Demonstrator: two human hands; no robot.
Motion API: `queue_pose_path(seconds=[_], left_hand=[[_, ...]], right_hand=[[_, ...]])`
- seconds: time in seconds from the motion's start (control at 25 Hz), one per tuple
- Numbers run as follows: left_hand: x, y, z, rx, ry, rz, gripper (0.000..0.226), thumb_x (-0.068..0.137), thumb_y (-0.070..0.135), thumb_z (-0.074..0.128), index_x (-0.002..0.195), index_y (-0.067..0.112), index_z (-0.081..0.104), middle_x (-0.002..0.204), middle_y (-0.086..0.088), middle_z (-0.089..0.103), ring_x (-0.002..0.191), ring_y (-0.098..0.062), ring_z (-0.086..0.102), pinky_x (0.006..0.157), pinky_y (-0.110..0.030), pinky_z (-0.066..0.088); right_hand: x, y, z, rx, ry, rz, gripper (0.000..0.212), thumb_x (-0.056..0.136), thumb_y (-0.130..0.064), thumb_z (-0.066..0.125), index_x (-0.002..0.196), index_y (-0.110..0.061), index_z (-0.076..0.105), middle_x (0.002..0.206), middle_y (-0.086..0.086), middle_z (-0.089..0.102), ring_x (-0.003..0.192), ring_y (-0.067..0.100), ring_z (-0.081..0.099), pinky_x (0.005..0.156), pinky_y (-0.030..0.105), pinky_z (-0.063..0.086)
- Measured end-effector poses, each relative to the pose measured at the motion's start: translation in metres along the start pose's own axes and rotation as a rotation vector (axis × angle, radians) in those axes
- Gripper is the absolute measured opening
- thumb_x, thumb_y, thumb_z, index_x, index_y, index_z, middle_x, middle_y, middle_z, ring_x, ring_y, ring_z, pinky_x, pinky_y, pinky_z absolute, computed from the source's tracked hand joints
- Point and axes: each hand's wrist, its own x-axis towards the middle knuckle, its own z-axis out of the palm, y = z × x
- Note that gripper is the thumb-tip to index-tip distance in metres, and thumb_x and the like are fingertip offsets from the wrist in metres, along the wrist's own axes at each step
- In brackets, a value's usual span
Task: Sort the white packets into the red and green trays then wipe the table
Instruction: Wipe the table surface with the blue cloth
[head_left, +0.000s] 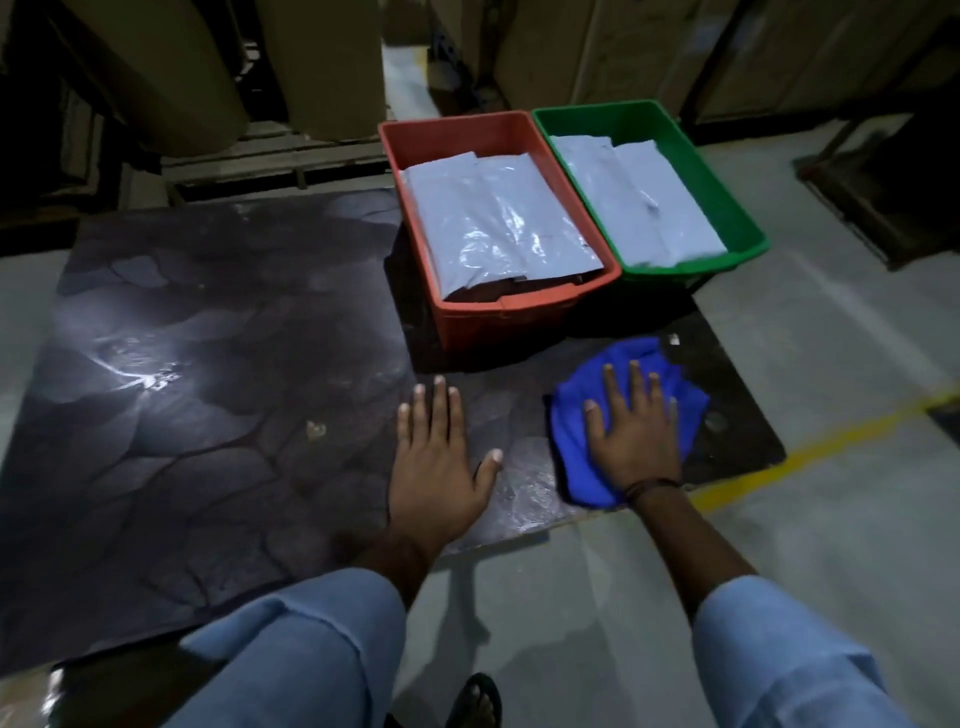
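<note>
Blue cloth (571, 441) is pinned under right hand (631, 447), fingers (636, 395) spread flat. Left hand (434, 478) is laid splayed on tabletop (208, 364) beside it. Most unwiped tabletop is judged left of the fingers. White packets (498, 218) are already held in red tray (519, 306) and green tray (748, 244) beyond them.

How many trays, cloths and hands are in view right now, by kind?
Trays: 2, the red tray and the green tray
Cloths: 1, the blue cloth
Hands: 2, the left hand flat on the table, the right hand flat on the cloth
Total: 5
</note>
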Motion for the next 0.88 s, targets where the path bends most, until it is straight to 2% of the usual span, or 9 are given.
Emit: queue_pose_path(seconds=[0.16, 0.24, 0.36, 0.44, 0.48, 0.64, 0.72, 0.76, 0.88], left_hand=[[-0.001, 0.001, 0.004, 0.028, 0.014, -0.026, 0.09, 0.097, 0.067, 0.029, 0.16, 0.005, 0.012, 0.169, -0.015, 0.0, 0.156, -0.035, -0.003, 0.125, -0.054, 0.008], [0.001, 0.001, 0.005, 0.029, 0.015, -0.029, 0.09, 0.096, 0.066, 0.03, 0.16, 0.005, 0.014, 0.169, -0.015, 0.001, 0.156, -0.035, -0.001, 0.125, -0.055, 0.01], [0.002, -0.001, 0.009, 0.003, 0.018, -0.002, 0.091, 0.093, 0.063, 0.035, 0.159, 0.003, 0.018, 0.169, -0.017, 0.006, 0.156, -0.037, 0.004, 0.123, -0.058, 0.015], [0.002, -0.002, 0.008, 0.001, 0.02, 0.003, 0.091, 0.092, 0.062, 0.037, 0.159, 0.003, 0.019, 0.169, -0.017, 0.007, 0.156, -0.037, 0.005, 0.123, -0.058, 0.016], [0.002, -0.001, 0.008, 0.014, 0.026, -0.006, 0.091, 0.093, 0.063, 0.037, 0.159, 0.003, 0.019, 0.169, -0.017, 0.007, 0.156, -0.037, 0.005, 0.123, -0.057, 0.015], [0.002, 0.002, 0.007, 0.034, 0.037, -0.023, 0.09, 0.095, 0.065, 0.035, 0.16, 0.005, 0.016, 0.17, -0.014, 0.002, 0.157, -0.034, 0.0, 0.126, -0.053, 0.009], [0.003, 0.0, 0.008, 0.047, 0.031, -0.029, 0.091, 0.095, 0.065, 0.033, 0.16, 0.006, 0.014, 0.17, -0.014, 0.0, 0.157, -0.033, -0.002, 0.126, -0.053, 0.008], [0.003, 0.0, 0.008, 0.052, 0.022, -0.031, 0.091, 0.095, 0.065, 0.033, 0.16, 0.005, 0.015, 0.17, -0.014, 0.001, 0.157, -0.034, -0.001, 0.126, -0.053, 0.009], [0.003, 0.002, 0.009, 0.057, 0.023, -0.035, 0.092, 0.093, 0.066, 0.032, 0.159, 0.003, 0.019, 0.169, -0.016, 0.006, 0.156, -0.036, 0.004, 0.125, -0.055, 0.012]], right_hand=[[0.046, 0.033, -0.002, 0.048, -0.019, 0.203, 0.07, 0.089, -0.059, 0.024, 0.149, -0.026, 0.04, 0.158, 0.013, 0.031, 0.145, 0.041, 0.027, 0.113, 0.064, 0.022], [0.034, -0.005, 0.002, 0.059, 0.02, 0.052, 0.066, 0.091, -0.059, 0.03, 0.15, -0.031, 0.038, 0.16, 0.01, 0.029, 0.146, 0.041, 0.026, 0.115, 0.063, 0.02], [-0.011, -0.074, 0.007, 0.083, -0.021, -0.372, 0.064, 0.093, -0.058, 0.035, 0.152, -0.034, 0.031, 0.163, 0.003, 0.023, 0.15, 0.033, 0.016, 0.119, 0.058, 0.014], [0.0, -0.065, 0.004, 0.109, -0.018, -0.484, 0.06, 0.095, -0.057, 0.037, 0.151, -0.035, 0.034, 0.161, 0.001, 0.028, 0.15, 0.03, 0.02, 0.118, 0.055, 0.017], [0.016, -0.046, 0.007, 0.093, 0.016, -0.42, 0.059, 0.095, -0.056, 0.037, 0.15, -0.034, 0.037, 0.16, 0.002, 0.03, 0.149, 0.031, 0.023, 0.118, 0.055, 0.018], [0.079, 0.048, 0.007, 0.062, 0.072, 0.172, 0.065, 0.092, -0.056, 0.027, 0.146, -0.026, 0.046, 0.157, 0.012, 0.035, 0.144, 0.039, 0.03, 0.114, 0.061, 0.023], [0.072, 0.031, 0.001, 0.065, 0.05, 0.241, 0.065, 0.092, -0.056, 0.027, 0.148, -0.027, 0.042, 0.158, 0.012, 0.032, 0.145, 0.04, 0.027, 0.116, 0.061, 0.019], [0.055, 0.01, 0.001, 0.068, 0.045, 0.16, 0.064, 0.092, -0.056, 0.03, 0.149, -0.029, 0.039, 0.16, 0.009, 0.029, 0.146, 0.039, 0.024, 0.117, 0.06, 0.017], [-0.007, -0.005, -0.004, 0.065, -0.058, -0.345, 0.061, 0.095, -0.057, 0.036, 0.152, -0.036, 0.03, 0.163, -0.001, 0.021, 0.151, 0.03, 0.014, 0.121, 0.054, 0.012]])
